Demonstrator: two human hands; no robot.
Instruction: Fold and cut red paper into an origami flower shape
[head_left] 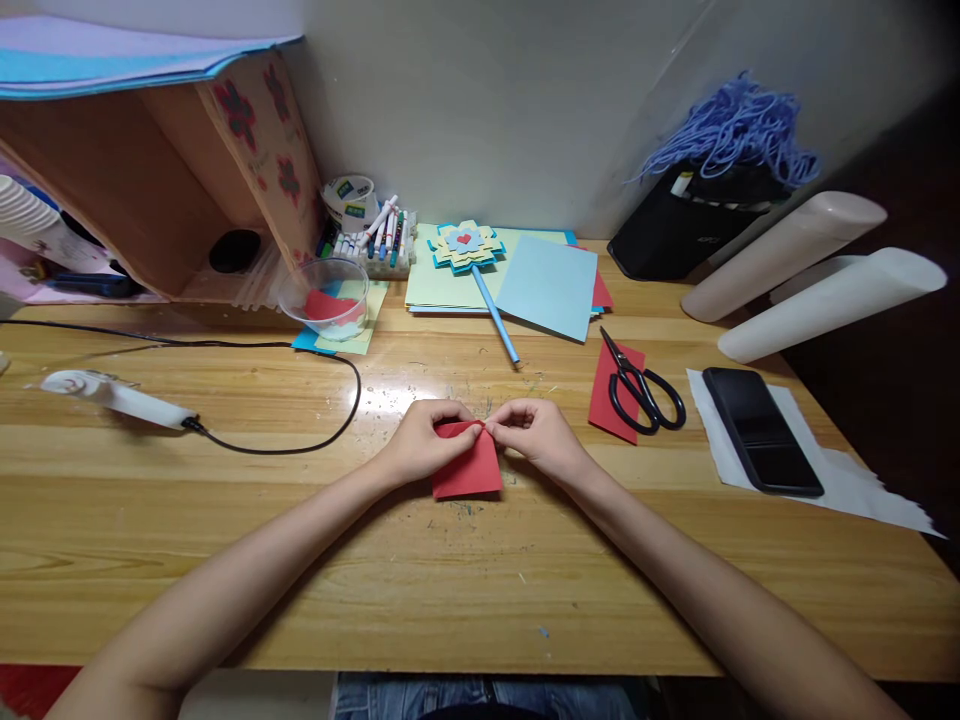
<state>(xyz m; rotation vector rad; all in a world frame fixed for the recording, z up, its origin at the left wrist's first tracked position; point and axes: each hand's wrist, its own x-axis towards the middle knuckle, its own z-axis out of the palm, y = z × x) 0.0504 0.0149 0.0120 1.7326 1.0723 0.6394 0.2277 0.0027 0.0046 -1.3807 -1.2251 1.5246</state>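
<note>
A small red sheet of paper [472, 473] is held just above the wooden table, around the middle of the view. My left hand [431, 438] grips its upper left part, thumb lying across the front. At the top right corner, the fingertips of my right hand [529, 430] pinch the paper's edge, close to the left thumb tip. Whether that corner is folded is too small to tell. To the right, black-handled scissors [636, 385] rest on another red paper piece [606, 395]. Beyond my hands lies a layered paper flower [466, 245] with a blue stem.
A glue gun [120, 398] with a black cord lies at left. Behind it stand a clear bowl [326, 295] with red scraps and a box of markers [379, 240]. A phone [761, 430] and two white rolls [832, 300] are at right. Coloured sheets [555, 285] lie at the back.
</note>
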